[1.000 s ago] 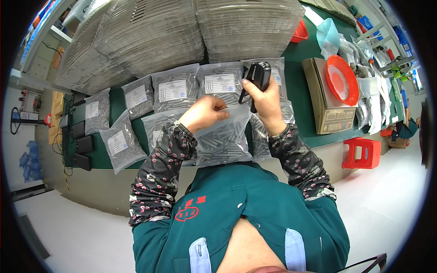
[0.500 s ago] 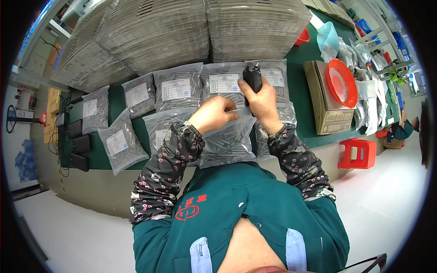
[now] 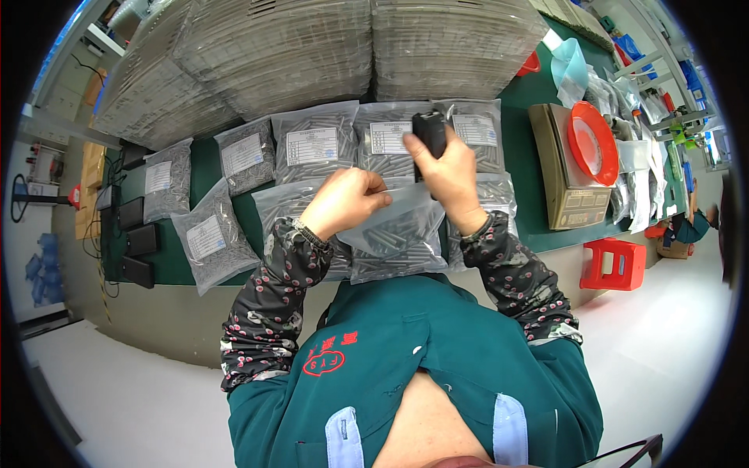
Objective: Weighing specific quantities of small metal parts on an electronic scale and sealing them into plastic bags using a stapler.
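My left hand [image 3: 343,203] grips the top edge of a clear plastic bag of small metal pins [image 3: 394,238], held above the green table [image 3: 538,210]. My right hand [image 3: 449,175] holds a black hand-held device [image 3: 430,132] upright, just right of the left hand and over the bag's top edge. The bag hangs down toward my chest. Several more filled bags with white labels [image 3: 312,144] lie on the table beyond my hands.
Large stacks of grey trays [image 3: 312,47] fill the table's far side. A scale with a red dish [image 3: 591,144] stands at the right. A red stool [image 3: 612,264] is on the floor right. Black devices [image 3: 140,238] lie at the left edge.
Both hands have drawn closer together over the bag. The right hand with the black device moved slightly left and toward me, and the left hand now pinches the bag's top edge.
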A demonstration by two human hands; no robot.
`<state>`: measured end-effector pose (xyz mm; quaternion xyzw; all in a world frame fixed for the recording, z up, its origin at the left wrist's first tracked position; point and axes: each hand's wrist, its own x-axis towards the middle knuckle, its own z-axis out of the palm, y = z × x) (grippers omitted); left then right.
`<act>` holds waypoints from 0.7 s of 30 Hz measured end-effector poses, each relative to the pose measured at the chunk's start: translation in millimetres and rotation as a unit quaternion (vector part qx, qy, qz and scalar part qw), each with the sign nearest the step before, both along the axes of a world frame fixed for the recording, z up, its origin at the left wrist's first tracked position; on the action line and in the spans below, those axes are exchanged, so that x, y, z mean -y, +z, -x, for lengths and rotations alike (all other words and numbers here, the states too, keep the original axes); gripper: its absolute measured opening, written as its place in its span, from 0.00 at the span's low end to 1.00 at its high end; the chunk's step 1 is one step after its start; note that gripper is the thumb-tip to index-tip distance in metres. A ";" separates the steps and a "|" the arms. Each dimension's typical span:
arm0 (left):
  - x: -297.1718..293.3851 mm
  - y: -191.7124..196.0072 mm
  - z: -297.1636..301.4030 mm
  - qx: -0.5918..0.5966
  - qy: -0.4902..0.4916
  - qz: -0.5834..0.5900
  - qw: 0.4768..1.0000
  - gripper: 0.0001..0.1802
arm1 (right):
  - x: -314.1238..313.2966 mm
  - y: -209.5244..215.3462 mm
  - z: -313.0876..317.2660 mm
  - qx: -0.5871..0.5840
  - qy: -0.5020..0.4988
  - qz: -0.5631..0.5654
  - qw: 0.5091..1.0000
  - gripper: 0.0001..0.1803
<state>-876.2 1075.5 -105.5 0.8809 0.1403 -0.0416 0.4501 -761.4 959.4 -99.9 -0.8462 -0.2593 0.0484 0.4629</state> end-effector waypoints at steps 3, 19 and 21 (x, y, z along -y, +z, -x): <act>0.8 4.6 1.7 -0.009 -0.007 -0.013 1.000 0.11 | -6.7 -2.8 10.6 0.012 0.026 -0.004 1.000 0.24; -7.5 3.4 46.6 0.051 0.054 -0.080 0.994 0.12 | -16.0 -6.7 20.1 -0.018 0.020 -0.033 0.999 0.23; -6.6 3.4 44.5 0.064 0.056 -0.066 0.994 0.12 | -18.6 -2.1 30.7 -0.016 0.047 -0.059 0.997 0.22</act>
